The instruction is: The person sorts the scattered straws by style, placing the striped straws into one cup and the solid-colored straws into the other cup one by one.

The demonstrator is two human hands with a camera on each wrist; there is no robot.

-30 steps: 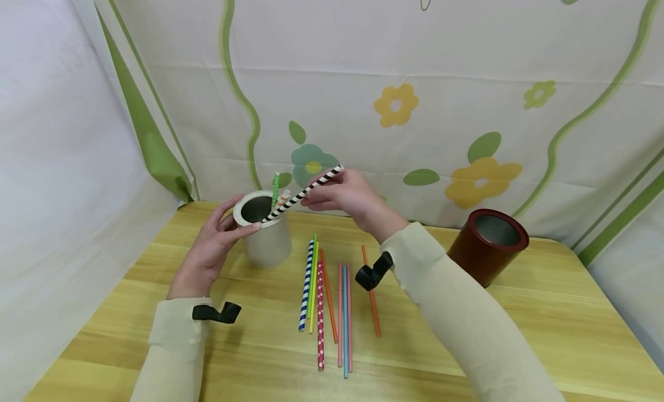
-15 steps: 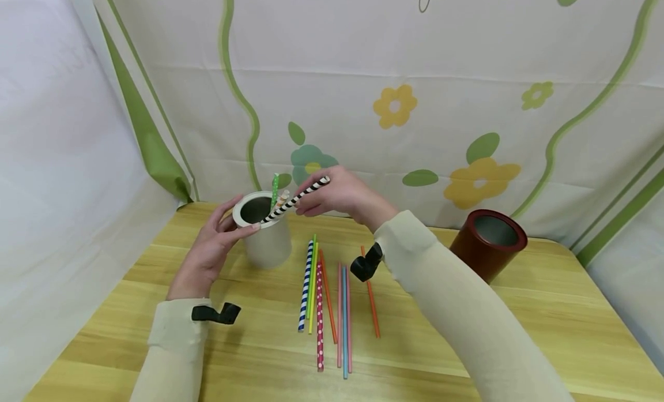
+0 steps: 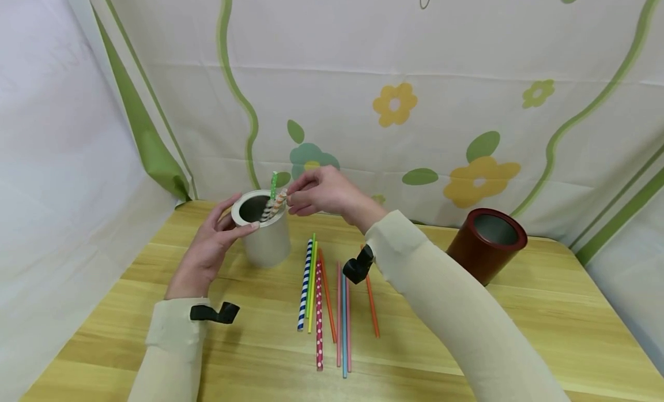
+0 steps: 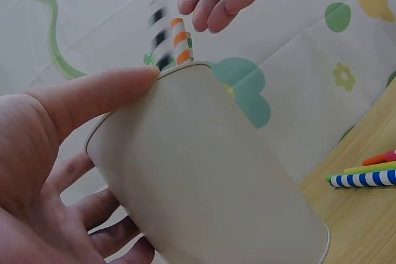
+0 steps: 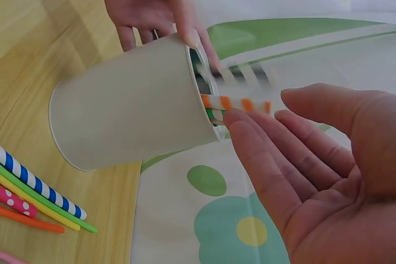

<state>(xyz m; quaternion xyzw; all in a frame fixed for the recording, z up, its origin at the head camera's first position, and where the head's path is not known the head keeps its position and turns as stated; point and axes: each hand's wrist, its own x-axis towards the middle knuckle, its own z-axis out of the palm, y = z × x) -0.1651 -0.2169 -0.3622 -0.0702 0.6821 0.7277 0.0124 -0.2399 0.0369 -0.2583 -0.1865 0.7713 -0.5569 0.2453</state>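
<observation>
My left hand (image 3: 207,246) grips the off-white can (image 3: 270,243), thumb at the rim and fingers round its far side. Inside it, a black-and-white striped paper straw (image 4: 162,38) stands tilted, blurred by motion, its upper end above the rim. An orange-and-white striped straw (image 4: 180,41) and a green dotted straw (image 3: 274,184) also stick out of the can. Just right of the opening is my right hand (image 3: 329,194), holding nothing. In the right wrist view its thumb and fingers are apart, fingertips close to the orange-striped straw.
Several straws lie on the wooden table, among them a blue-striped straw (image 3: 305,286), a pink dotted straw (image 3: 319,333) and, further right, an orange straw (image 3: 372,310). A dark red can (image 3: 469,249) stands at the right. A flowered cloth (image 3: 332,113) hangs behind the table.
My right hand has moved left to the can and let go of the black-and-white straw, which has dropped lower into it. The left hand has stayed on the can.
</observation>
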